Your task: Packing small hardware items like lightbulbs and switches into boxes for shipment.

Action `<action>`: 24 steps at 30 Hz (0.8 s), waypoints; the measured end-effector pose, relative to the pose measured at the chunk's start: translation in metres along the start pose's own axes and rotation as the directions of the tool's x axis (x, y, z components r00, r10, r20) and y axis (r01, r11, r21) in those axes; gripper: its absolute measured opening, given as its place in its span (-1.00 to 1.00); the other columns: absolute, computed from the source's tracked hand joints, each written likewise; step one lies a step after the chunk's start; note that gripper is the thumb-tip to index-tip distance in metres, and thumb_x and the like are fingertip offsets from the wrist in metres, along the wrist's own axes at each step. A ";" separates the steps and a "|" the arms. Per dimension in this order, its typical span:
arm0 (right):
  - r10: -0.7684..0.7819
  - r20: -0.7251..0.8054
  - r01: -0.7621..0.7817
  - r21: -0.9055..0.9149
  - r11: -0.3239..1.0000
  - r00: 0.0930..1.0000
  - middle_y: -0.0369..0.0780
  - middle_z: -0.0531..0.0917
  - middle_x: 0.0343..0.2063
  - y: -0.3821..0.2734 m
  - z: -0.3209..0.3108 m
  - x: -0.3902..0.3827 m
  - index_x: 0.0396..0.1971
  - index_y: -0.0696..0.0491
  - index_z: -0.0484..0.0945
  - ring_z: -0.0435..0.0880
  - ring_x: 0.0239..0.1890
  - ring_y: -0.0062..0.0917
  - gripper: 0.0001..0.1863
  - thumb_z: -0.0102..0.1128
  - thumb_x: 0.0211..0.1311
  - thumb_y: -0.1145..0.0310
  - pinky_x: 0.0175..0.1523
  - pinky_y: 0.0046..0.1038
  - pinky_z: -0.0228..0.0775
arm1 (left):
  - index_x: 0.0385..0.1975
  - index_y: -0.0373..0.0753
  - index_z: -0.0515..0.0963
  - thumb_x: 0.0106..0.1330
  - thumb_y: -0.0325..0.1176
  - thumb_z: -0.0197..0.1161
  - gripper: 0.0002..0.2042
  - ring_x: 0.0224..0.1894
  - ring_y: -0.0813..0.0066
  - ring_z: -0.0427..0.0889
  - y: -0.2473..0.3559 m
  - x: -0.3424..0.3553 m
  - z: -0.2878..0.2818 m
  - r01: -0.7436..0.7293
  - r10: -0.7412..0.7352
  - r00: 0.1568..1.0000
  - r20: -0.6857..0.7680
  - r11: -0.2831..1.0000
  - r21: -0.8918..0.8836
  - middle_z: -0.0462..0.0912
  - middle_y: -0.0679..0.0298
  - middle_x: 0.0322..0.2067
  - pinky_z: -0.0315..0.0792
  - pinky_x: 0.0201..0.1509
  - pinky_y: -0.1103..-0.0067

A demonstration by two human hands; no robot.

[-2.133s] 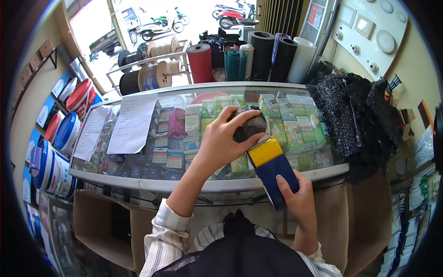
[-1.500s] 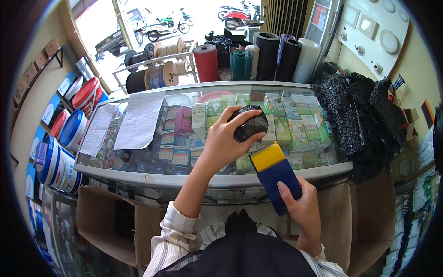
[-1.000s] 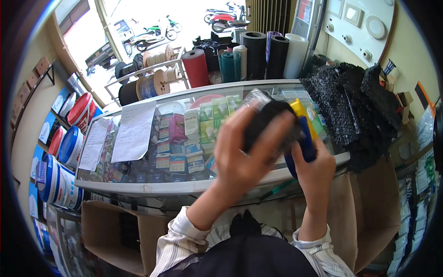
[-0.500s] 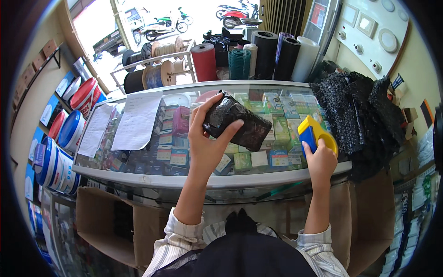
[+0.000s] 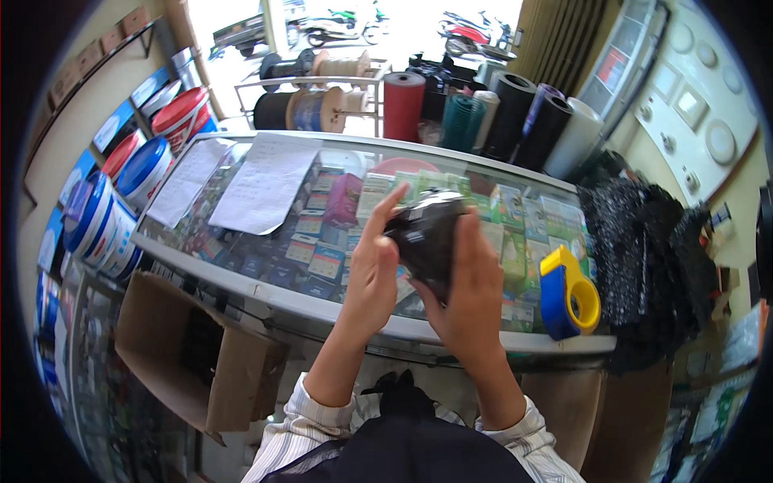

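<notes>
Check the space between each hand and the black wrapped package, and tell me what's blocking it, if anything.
Nothing visible is in the way: the left hand and right hand hold the black package between them. The tape dispenser sits off to the right on the counter.

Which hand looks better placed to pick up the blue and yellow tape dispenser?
Probably the right hand, though it holds the black package: it is nearer the tape dispenser, which lies to its right. The left hand is farther off, beyond the package.
</notes>
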State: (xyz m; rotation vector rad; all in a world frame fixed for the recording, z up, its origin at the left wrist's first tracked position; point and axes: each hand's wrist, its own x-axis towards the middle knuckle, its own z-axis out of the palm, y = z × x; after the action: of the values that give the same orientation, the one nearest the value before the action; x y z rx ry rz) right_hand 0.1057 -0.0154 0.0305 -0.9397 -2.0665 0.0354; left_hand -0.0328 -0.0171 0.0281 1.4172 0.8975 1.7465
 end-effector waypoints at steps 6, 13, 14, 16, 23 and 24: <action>0.280 0.391 -0.434 0.894 0.108 0.876 -0.07 0.39 0.09 -0.014 0.019 -0.006 0.24 0.21 0.08 0.39 0.10 -0.37 -0.32 0.17 0.17 0.36 0.15 -0.38 0.22 | 0.34 -0.28 -0.18 0.18 0.26 0.03 -0.07 0.12 0.35 0.35 0.023 -0.029 -0.041 -0.084 0.094 0.992 -0.088 0.991 0.106 0.28 0.09 0.14 0.21 0.13 0.62; 0.070 0.280 -0.272 0.794 0.544 0.957 -0.09 0.35 0.11 -0.075 0.105 0.001 0.25 0.15 0.10 0.35 0.11 -0.46 -0.29 0.06 0.24 0.04 0.08 -0.44 0.24 | 0.36 -0.20 -0.30 0.27 -0.49 0.11 -0.22 0.15 0.43 0.29 0.042 -0.084 -0.099 0.022 0.015 0.907 -0.421 0.996 0.082 0.14 0.16 0.20 0.21 0.20 0.54; -0.006 0.318 -0.286 0.860 0.422 0.948 -0.08 0.31 0.13 -0.088 0.115 0.000 0.27 0.14 0.05 0.33 0.13 -0.44 -0.23 0.08 0.22 0.01 0.09 -0.44 0.24 | 0.36 -0.20 -0.29 0.31 -0.48 0.06 -0.26 0.12 0.45 0.32 0.043 -0.093 -0.110 0.027 0.000 0.875 -0.484 0.998 0.049 0.15 0.16 0.19 0.25 0.16 0.56; -0.137 0.402 -0.363 0.899 0.244 0.905 -0.05 0.23 0.17 -0.121 0.134 -0.004 0.32 0.12 -0.11 0.32 0.16 -0.39 -0.09 0.18 0.14 0.01 0.13 -0.41 0.22 | 0.36 -0.19 -0.25 0.39 -0.43 -0.06 -0.36 0.03 0.50 0.38 0.044 -0.110 -0.134 0.007 0.026 0.819 -0.573 0.999 0.054 0.13 0.18 0.19 0.34 0.04 0.61; -0.221 0.588 -0.473 0.780 0.411 0.778 -0.06 0.27 0.17 -0.239 0.206 -0.011 0.31 0.14 -0.06 0.31 0.18 -0.40 -0.30 0.00 0.17 0.56 0.24 -0.43 0.13 | 0.35 -0.28 -0.24 0.42 -0.34 -0.16 -0.42 0.38 0.23 -0.13 0.053 -0.173 -0.238 0.144 0.201 0.673 -0.712 0.908 0.393 -0.12 0.02 0.32 -0.16 0.38 0.44; -0.250 0.592 -0.448 0.771 0.453 0.766 -0.06 0.27 0.17 -0.256 0.218 -0.014 0.31 0.14 -0.06 0.31 0.18 -0.40 -0.30 0.00 0.17 0.56 0.24 -0.43 0.13 | 0.35 -0.28 -0.24 0.42 -0.34 -0.16 -0.42 0.38 0.22 -0.13 0.056 -0.183 -0.257 0.174 0.197 0.654 -0.730 0.900 0.399 -0.13 0.02 0.32 -0.16 0.38 0.44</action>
State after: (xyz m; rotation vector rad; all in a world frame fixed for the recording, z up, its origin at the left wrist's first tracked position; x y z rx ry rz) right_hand -0.1992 -0.1440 -0.0320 -0.3337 -2.0646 1.6146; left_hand -0.2628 -0.2235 -0.0551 0.8676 1.8364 2.2915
